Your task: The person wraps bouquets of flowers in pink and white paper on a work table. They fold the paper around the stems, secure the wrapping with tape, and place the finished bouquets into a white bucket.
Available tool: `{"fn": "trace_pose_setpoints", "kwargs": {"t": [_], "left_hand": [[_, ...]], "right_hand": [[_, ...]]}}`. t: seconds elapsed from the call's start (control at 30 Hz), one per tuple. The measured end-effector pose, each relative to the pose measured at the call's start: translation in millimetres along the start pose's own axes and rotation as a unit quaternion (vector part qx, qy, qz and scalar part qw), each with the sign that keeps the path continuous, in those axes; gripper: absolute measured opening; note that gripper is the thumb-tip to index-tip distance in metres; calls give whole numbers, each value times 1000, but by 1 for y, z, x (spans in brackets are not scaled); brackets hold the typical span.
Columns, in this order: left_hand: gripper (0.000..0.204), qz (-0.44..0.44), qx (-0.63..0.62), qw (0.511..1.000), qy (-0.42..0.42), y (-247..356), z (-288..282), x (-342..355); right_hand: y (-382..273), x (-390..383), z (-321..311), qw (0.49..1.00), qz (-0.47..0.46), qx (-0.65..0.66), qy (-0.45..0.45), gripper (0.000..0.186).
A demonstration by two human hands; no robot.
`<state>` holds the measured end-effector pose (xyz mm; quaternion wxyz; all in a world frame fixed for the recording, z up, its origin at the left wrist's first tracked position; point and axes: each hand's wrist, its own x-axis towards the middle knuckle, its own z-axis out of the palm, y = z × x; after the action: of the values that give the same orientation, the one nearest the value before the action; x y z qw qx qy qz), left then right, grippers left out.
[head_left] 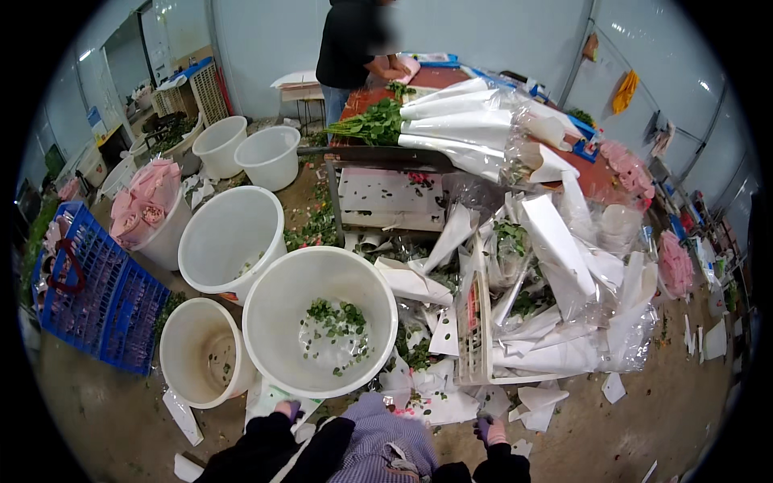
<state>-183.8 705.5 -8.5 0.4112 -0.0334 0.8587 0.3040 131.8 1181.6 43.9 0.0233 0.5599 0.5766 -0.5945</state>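
My left hand (287, 410), in a pink and purple glove, hangs low by the near rim of a large white bucket (258, 354). Its fingers are small and partly turned away, and I see nothing in them. Green leaves (336, 318) lie at the bottom of that bucket. Over the littered floor to the right, my right hand (489, 430) hangs in a similar glove, apart from the bucket and below a white crate (475, 354). Its purple fingers look bent, with no object showing. White paper and clear plastic wraps (555, 354) heap over the crate.
More white buckets (189, 233) stand at left, one holding pink-wrapped flowers (149, 201). Beside them leans a blue crate (101, 290). White-wrapped stems (459, 121) lie across a red table (439, 78), where another person (346, 48) works. Leaves and paper scraps litter the floor.
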Motion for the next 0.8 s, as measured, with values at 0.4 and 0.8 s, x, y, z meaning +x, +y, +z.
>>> {"fn": "trace_pose_setpoints", "kwargs": {"t": [0.4, 0.8], "left_hand": [[30, -41, -261, 964, 24, 171, 28, 77], [29, -63, 140, 988, -17, 204, 29, 96]], "right_hand": [[-77, 87, -7, 983, 124, -125, -58, 44], [-306, 292, -12, 945, -47, -299, -124, 48]]}}
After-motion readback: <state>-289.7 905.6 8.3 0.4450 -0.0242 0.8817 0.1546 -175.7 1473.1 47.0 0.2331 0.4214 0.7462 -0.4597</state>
